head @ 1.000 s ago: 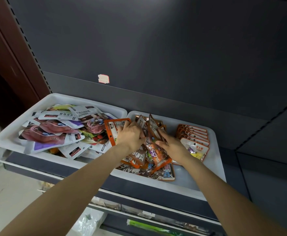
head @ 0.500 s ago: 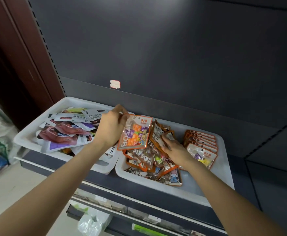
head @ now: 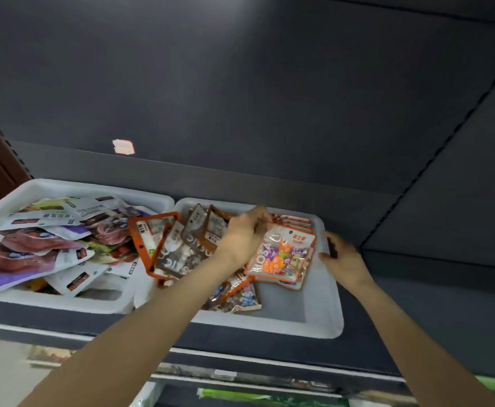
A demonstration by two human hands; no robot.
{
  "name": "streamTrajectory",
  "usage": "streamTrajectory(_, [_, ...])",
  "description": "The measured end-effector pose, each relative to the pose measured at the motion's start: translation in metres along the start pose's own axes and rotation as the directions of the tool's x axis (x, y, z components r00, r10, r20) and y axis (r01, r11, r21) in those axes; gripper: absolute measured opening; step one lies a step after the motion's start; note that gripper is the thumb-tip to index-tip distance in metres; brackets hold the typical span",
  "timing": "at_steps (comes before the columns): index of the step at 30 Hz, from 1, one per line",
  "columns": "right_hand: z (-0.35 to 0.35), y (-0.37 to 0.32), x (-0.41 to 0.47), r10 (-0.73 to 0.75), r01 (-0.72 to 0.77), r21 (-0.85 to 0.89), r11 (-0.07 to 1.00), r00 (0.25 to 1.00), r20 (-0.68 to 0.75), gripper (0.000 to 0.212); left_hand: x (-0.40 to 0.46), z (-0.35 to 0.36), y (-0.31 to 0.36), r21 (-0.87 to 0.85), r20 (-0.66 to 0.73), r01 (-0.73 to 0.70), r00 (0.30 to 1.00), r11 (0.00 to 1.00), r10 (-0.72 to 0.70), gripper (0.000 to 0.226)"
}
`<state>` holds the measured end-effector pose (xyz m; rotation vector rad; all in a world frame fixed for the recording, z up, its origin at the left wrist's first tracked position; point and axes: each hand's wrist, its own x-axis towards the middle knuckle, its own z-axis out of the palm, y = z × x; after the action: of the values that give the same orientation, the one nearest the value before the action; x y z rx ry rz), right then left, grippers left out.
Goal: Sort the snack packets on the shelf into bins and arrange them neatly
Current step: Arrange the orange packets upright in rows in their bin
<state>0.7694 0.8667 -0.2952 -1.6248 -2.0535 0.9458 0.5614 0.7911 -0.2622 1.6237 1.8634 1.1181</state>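
Head view: left hand [head: 240, 239] pinches candy packet [head: 283, 254] over neat stack [head: 294, 223] in right bin [head: 333, 304]; lay flush, edges aligned. Right hand [head: 341, 258] fingers loosely curled, steadying bin rim.

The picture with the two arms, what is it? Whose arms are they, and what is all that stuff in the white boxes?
A person wears a camera on their head, so you see their own arms reaching forward. Two white bins sit on a dark shelf. The left bin holds a messy pile of white and purple snack packets. The right bin holds orange-edged packets. The left hand pinches a colourful candy packet over a neat stack. The right hand rests at the bin's right edge.
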Motion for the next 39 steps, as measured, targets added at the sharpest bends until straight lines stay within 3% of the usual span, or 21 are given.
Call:
streamTrajectory(5, [-0.01, 0.013, -0.008, 0.003, -0.023, 0.1, 0.995, 0.981, 0.192, 0.066, 0.011, 0.049, -0.017, -0.025, 0.092, 0.127, 0.988, 0.992, -0.124, 0.011])
streamTrajectory(8, [-0.009, 0.012, -0.005, -0.07, 0.036, 0.158, 0.987, 0.974, 0.217, 0.063, 0.007, 0.056, -0.034, 0.117, 0.087, 0.131, 0.986, 0.984, -0.141, 0.009])
streamTrajectory(12, [0.002, 0.02, 0.006, -0.015, -0.024, 0.202, 0.979, 0.982, 0.188, 0.075, 0.001, 0.06, -0.045, 0.194, 0.121, 0.204, 0.966, 0.96, -0.23, 0.01])
streamTrajectory(14, [0.007, 0.027, 0.01, 0.006, -0.042, 0.179, 0.983, 0.981, 0.194, 0.085, 0.001, 0.064, -0.044, 0.119, 0.077, 0.251, 0.962, 0.961, -0.261, 0.011])
streamTrajectory(18, [0.013, 0.03, 0.017, -0.028, 0.028, 0.001, 1.0, 0.99, 0.138, 0.087, 0.002, 0.068, -0.037, -0.188, 0.031, 0.365, 0.93, 0.912, -0.366, 0.01])
streamTrajectory(22, [0.017, 0.027, 0.023, -0.086, 0.11, -0.273, 0.956, 0.991, 0.099, 0.057, -0.001, 0.068, -0.036, -0.324, 0.048, 0.393, 0.915, 0.86, -0.4, 0.008])
streamTrajectory(24, [0.02, 0.025, 0.028, -0.07, 0.089, -0.309, 0.947, 0.995, 0.071, 0.045, -0.003, 0.067, -0.039, -0.335, 0.063, 0.381, 0.922, 0.862, -0.382, 0.009])
streamTrajectory(26, [0.024, 0.026, 0.036, 0.013, -0.01, -0.217, 0.976, 1.0, 0.013, 0.051, -0.005, 0.066, -0.043, -0.17, 0.069, 0.299, 0.954, 0.939, -0.292, 0.018])
streamTrajectory(28, [0.025, 0.026, 0.04, 0.103, -0.105, -0.052, 0.993, 0.994, -0.043, 0.054, -0.006, 0.066, -0.048, 0.221, 0.104, 0.146, 0.98, 0.964, -0.172, 0.047])
streamTrajectory(30, [0.026, 0.027, 0.039, 0.134, -0.132, 0.03, 0.991, 0.99, -0.049, 0.053, -0.006, 0.065, -0.052, 0.542, 0.151, 0.025, 0.98, 0.84, -0.127, 0.081])
streamTrajectory(31, [0.027, 0.029, 0.038, 0.126, -0.125, 0.037, 0.992, 0.991, -0.048, 0.052, -0.005, 0.065, -0.053, 0.623, 0.168, -0.009, 0.978, 0.782, -0.122, 0.092])
streamTrajectory(33, [0.028, 0.03, 0.037, 0.098, -0.097, 0.03, 0.995, 0.994, -0.038, 0.044, -0.003, 0.068, -0.057, 0.692, 0.181, -0.038, 0.976, 0.721, -0.122, 0.101])
streamTrajectory(39, [0.02, 0.025, 0.029, -0.015, 0.015, 0.004, 1.0, 1.0, -0.005, 0.013, -0.003, 0.084, -0.057, 0.792, 0.109, -0.03, 0.99, 0.61, -0.093, 0.099])
